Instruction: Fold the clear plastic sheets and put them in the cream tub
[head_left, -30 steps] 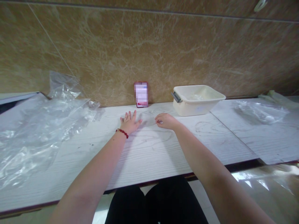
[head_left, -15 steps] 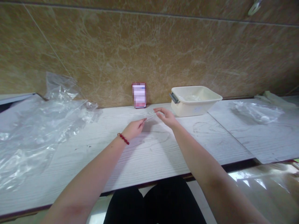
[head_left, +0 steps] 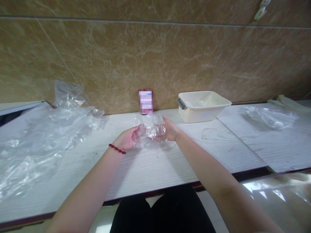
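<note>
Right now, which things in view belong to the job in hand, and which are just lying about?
In hand:
- clear plastic piece, between left hand and right hand

Apparently just lying about:
- plastic heap, left
- phone, upright
- cream tub, role unclear
- crumpled plastic, right

A brown, pale-veined stone wall (head_left: 155, 58) rises right behind the long worktop (head_left: 145, 174), its white wood-grain boards meeting at a dark seam (head_left: 240, 139) towards the right. One greyish joint (head_left: 155, 22) runs across the stone. Low on the right, the glossy floor (head_left: 291, 204) throws back bright patches of light.
</note>
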A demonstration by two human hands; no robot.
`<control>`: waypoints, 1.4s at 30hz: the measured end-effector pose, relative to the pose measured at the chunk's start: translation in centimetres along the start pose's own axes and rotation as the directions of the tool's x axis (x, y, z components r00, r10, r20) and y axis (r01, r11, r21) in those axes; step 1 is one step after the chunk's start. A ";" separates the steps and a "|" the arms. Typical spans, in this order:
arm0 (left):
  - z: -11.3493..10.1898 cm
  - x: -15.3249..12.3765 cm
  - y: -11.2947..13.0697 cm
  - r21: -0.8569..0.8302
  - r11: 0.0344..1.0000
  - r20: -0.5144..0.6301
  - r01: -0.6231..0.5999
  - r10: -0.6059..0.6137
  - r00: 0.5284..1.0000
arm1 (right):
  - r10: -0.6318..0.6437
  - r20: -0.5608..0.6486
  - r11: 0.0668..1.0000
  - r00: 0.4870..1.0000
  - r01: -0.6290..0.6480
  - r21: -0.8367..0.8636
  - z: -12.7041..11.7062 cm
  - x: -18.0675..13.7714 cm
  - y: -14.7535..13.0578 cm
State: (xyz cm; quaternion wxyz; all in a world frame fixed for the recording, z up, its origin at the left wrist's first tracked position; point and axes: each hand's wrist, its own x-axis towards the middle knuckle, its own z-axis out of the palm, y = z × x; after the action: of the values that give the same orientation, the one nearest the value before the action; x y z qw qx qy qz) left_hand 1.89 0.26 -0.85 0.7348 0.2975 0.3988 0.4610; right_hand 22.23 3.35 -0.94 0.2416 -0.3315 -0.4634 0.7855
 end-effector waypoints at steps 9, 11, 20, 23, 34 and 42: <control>-1.5 0.7 -0.6 0.027 0.999 0.051 0.045 -0.046 0.998 | 0.018 -0.070 0.998 0.997 -0.023 -0.064 -0.2 1.0 1.4; -1.6 0.6 -0.6 0.053 0.998 0.068 0.045 -0.049 0.997 | 0.006 -0.108 0.995 0.994 -0.017 -0.100 0.0 1.1 1.5; -2.8 1.2 -0.8 0.092 0.996 0.058 0.014 -0.019 0.998 | -0.009 -0.177 0.985 0.984 -0.022 -0.173 0.1 0.8 1.3; -2.9 1.3 -0.9 0.106 0.994 0.052 -0.014 0.008 0.999 | -0.046 -0.165 0.979 0.985 0.012 -0.202 -0.2 1.0 1.5; -3.1 1.0 -0.9 0.074 0.996 0.180 -0.046 0.032 0.983 | -0.178 -0.258 0.980 0.950 0.147 -0.137 -0.9 2.0 1.8; -2.1 0.1 0.1 -0.122 0.992 0.214 0.012 0.014 0.977 | -0.304 -0.374 0.951 0.876 0.256 -0.172 -0.9 2.7 2.0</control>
State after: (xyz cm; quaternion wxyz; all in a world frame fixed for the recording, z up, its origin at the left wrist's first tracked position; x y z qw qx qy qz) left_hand 0.04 0.48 -1.89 0.7901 0.2999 0.2880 0.4504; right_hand 20.96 4.83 -3.80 0.4218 -0.4265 -0.4931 0.6301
